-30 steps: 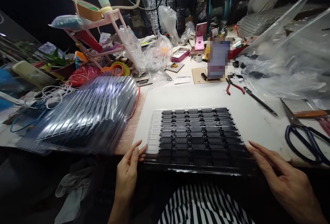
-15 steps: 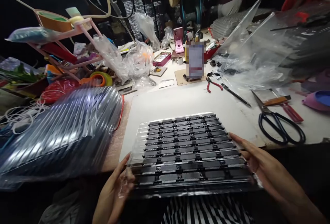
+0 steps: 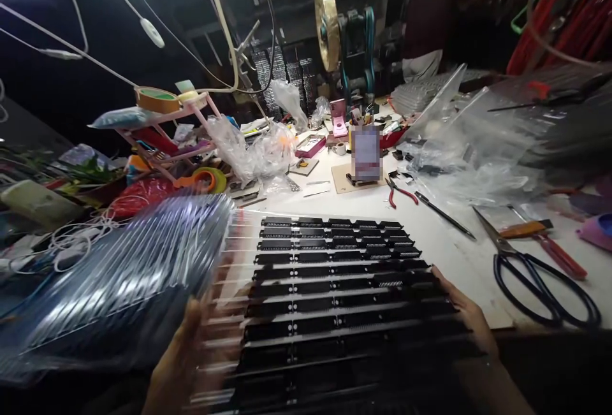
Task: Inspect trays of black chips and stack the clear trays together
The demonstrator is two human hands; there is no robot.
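A clear plastic tray [image 3: 224,313] with rows of black connector-like parts [image 3: 315,288] is raised and tilted in front of me, its lower part dark and blurred. My left hand [image 3: 179,351] grips its left edge, with the fingers seen dimly through the clear plastic. On the right edge my right hand [image 3: 466,319] holds the tray, its fingers partly hidden behind it. Left of the tray lies a stack of clear ribbed trays [image 3: 138,268], close to my left hand. A white work surface [image 3: 421,227] shows behind the tray.
Large black-handled scissors [image 3: 540,281], a red-handled tool [image 3: 559,255], a black pen [image 3: 444,214] and red pliers [image 3: 400,194] lie at the right. Clear bags [image 3: 478,147] are heaped behind them. A phone-like screen [image 3: 366,152] stands at the back centre; a pink rack [image 3: 167,115] is back left.
The filled tray has come up nearer the camera and tilted, with both hands on it. The view has shifted so the bench appears lower and more background shows.
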